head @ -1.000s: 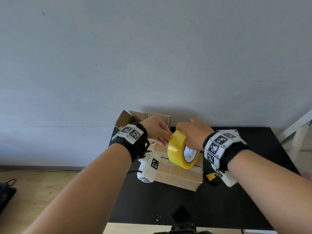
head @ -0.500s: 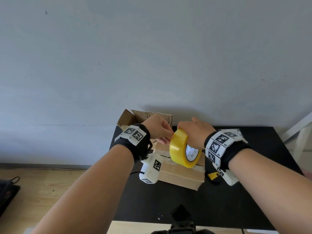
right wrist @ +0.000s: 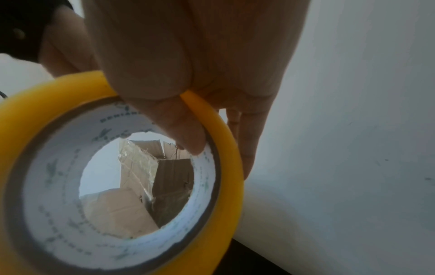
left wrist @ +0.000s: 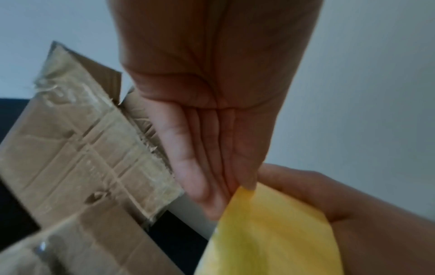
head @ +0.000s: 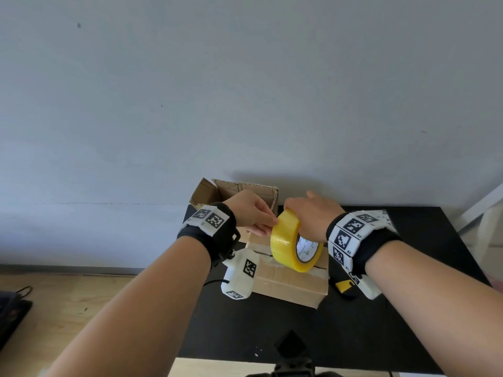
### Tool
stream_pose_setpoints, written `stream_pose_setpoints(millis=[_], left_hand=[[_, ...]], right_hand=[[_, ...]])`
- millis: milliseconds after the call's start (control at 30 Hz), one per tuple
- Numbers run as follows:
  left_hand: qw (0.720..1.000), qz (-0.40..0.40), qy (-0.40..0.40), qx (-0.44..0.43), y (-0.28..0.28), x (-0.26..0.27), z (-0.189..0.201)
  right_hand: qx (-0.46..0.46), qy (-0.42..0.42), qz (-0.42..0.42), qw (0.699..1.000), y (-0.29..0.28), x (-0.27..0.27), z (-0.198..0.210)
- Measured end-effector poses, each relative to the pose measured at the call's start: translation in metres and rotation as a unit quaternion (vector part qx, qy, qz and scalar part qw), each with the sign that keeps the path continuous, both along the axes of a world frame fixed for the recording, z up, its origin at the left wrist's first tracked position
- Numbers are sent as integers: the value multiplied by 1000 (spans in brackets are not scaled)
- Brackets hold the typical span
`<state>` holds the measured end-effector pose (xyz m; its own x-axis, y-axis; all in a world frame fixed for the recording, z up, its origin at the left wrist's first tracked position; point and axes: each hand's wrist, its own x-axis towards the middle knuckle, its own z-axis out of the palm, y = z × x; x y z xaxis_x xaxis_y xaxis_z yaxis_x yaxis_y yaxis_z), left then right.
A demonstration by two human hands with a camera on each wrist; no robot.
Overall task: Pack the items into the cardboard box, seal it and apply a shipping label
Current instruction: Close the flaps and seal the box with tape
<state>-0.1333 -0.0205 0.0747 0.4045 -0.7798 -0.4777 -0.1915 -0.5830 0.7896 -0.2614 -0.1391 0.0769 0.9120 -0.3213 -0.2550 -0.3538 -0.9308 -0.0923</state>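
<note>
1. Head view: the right hand (head: 313, 217) grips a roll of yellow tape (head: 292, 242) from above and holds it upright on edge over a closed cardboard box (head: 288, 281).
2. The right wrist view shows the thumb (right wrist: 174, 119) reaching into the white core of the roll while the other fingers (right wrist: 247, 148) go down its far side, so this hand is closed around the roll.
3. The left hand (head: 251, 210) meets the upper left edge of the roll. In the left wrist view its fingers (left wrist: 212, 158) lie straight and close together, and their tips touch the yellow edge of the tape (left wrist: 266, 232). Whether they pinch a loose end, I cannot tell; the picture is blurred there.
4. The closed box sits on a black table (head: 408, 308), just under both hands, with a dark seam running across its top and clear tape already on its surface.
5. Behind it, against the grey wall (head: 245, 91), stands a second box (head: 234, 190) with its flaps up.
6. A small yellow and black thing (head: 344, 285) lies on the table just right of the closed box, partly hidden by the right wrist band; what it is I cannot tell.
7. Both wrists wear black bands with black-and-white square markers.
</note>
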Motion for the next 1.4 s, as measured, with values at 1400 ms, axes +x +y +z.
stream_pose_setpoints(millis=[1400], left_hand=[[915,-146,-366,89,-1,-10,17]], right_hand=[[-61,19,52,997,11,17,-4]])
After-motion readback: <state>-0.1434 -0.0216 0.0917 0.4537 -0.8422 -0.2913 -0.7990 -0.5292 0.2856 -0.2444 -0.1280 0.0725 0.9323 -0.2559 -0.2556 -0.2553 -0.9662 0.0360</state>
